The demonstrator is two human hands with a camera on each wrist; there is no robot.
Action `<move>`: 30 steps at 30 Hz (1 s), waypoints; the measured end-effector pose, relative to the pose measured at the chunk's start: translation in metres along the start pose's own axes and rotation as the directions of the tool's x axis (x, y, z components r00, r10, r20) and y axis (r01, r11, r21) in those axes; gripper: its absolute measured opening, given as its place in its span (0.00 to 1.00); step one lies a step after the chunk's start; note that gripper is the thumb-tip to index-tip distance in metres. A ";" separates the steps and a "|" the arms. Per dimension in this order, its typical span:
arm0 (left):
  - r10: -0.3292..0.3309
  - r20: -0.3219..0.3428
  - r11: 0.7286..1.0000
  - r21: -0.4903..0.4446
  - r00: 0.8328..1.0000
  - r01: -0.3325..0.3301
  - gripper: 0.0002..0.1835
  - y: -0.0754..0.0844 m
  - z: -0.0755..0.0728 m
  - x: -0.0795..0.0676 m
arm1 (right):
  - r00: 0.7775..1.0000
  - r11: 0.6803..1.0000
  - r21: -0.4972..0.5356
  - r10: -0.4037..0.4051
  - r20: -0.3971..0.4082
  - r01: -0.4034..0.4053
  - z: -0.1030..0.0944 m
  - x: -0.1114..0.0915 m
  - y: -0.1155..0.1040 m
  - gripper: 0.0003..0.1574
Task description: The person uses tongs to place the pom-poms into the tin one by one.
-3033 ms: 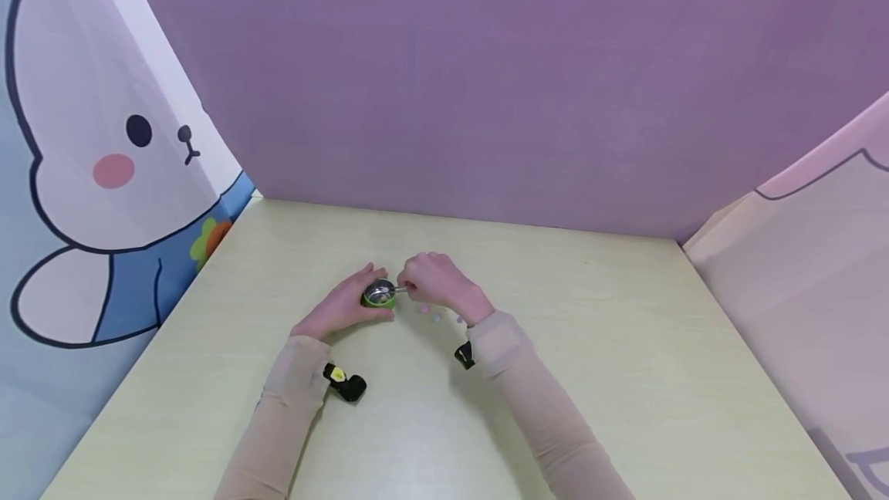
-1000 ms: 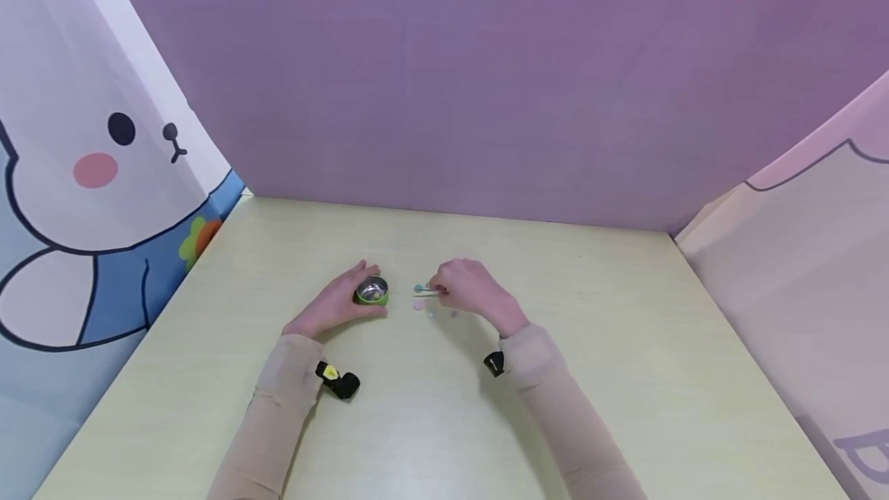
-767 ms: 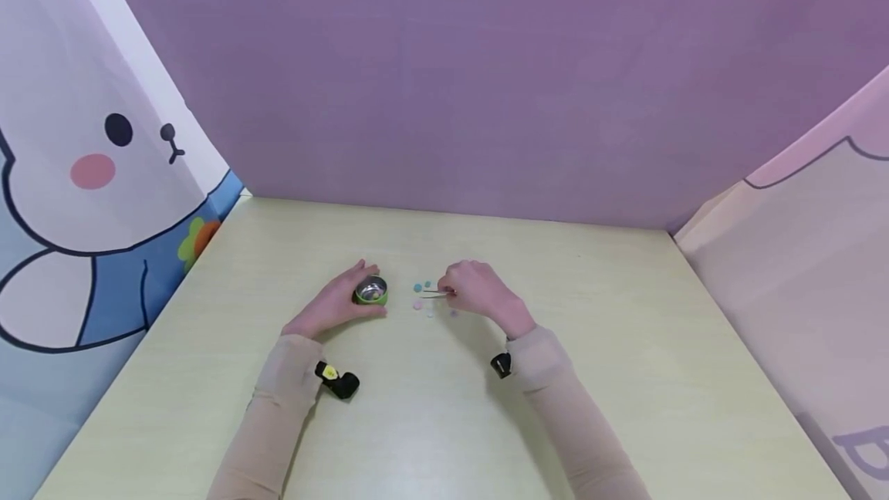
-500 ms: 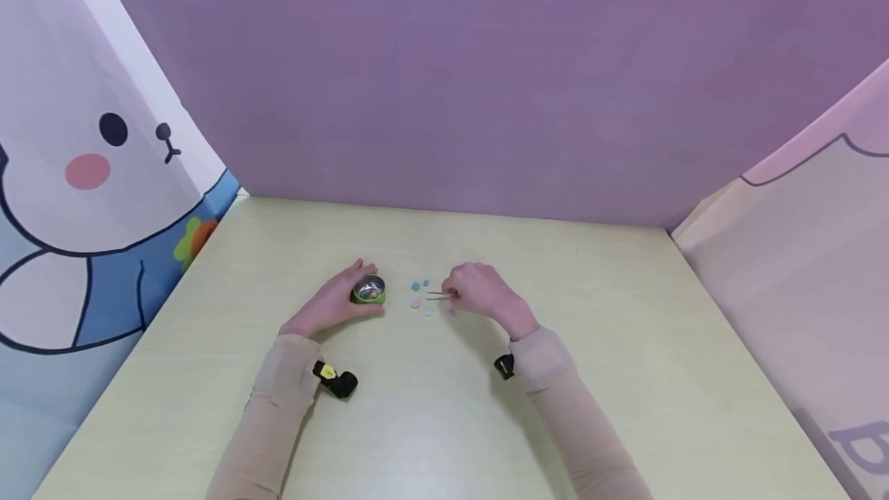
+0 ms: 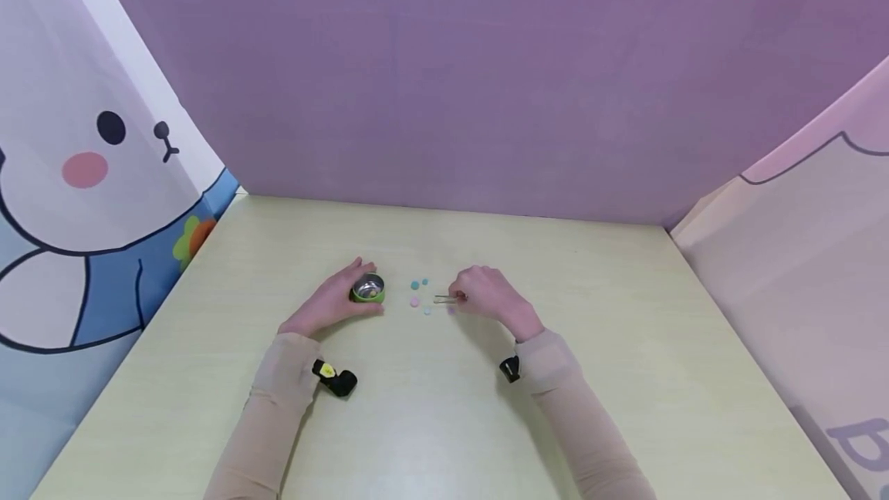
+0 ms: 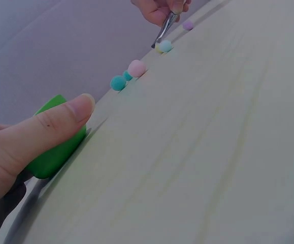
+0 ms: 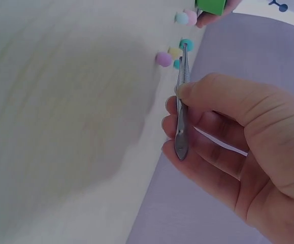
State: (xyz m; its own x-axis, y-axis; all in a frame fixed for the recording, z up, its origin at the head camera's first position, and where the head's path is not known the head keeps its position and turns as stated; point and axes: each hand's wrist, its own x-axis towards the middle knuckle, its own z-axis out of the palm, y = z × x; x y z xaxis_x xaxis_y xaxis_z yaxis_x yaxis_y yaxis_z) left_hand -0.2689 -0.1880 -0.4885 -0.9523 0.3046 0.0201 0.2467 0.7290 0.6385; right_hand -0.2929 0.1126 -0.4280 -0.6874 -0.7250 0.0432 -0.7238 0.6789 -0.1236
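My left hand (image 5: 332,303) curls its thumb and fingers round a small green bowl (image 5: 376,298) with a shiny metal inside; a small yellowish thing lies in it. In my right hand (image 5: 491,299) I pinch metal tweezers (image 7: 181,119) between thumb and fingers. Their tips are apart and point left, with nothing between them in the head view. Small pom-poms lie on the table between the hands: a teal one (image 5: 414,285), a smaller teal one (image 5: 425,282), a pink one (image 5: 414,302), a pale blue one (image 5: 427,312), a purple one (image 6: 188,25) and a yellow one (image 7: 174,52).
The pale wooden table (image 5: 430,415) runs back to a purple cloth wall (image 5: 444,83). A cartoon-printed cloth (image 5: 83,253) stands along the left side and a pinkish one (image 5: 799,268) along the right. A black wrist camera (image 5: 336,380) sits at the left cuff.
My right hand has drawn the tweezers from over the bowl to the right, past the pom-poms, and the tips have spread. The left hand stays round the bowl. The head view has shifted slightly.
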 end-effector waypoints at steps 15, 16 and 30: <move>0.006 -0.005 1.000 -0.001 1.000 -0.006 0.52 -0.001 0.001 0.001 | 1.000 1.000 0.030 0.002 0.002 -0.002 0.007 0.002 0.005 0.11; 0.006 -0.005 1.000 -0.001 1.000 -0.006 0.52 -0.001 0.001 0.001 | 1.000 1.000 0.030 0.001 -0.001 -0.001 0.007 0.002 0.005 0.12; 0.002 -0.003 1.000 0.007 1.000 -0.002 0.52 -0.004 0.002 0.002 | 0.999 1.000 0.007 -0.023 -0.033 0.024 0.010 0.001 0.007 0.11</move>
State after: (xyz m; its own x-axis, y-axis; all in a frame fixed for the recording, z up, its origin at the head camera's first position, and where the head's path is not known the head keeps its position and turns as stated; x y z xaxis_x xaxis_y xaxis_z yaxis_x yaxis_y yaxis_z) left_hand -0.2710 -0.1889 -0.4927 -0.9523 0.3041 0.0241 0.2500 0.7327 0.6330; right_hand -0.2981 0.1158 -0.4384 -0.6719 -0.7365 0.0785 -0.7394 0.6606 -0.1298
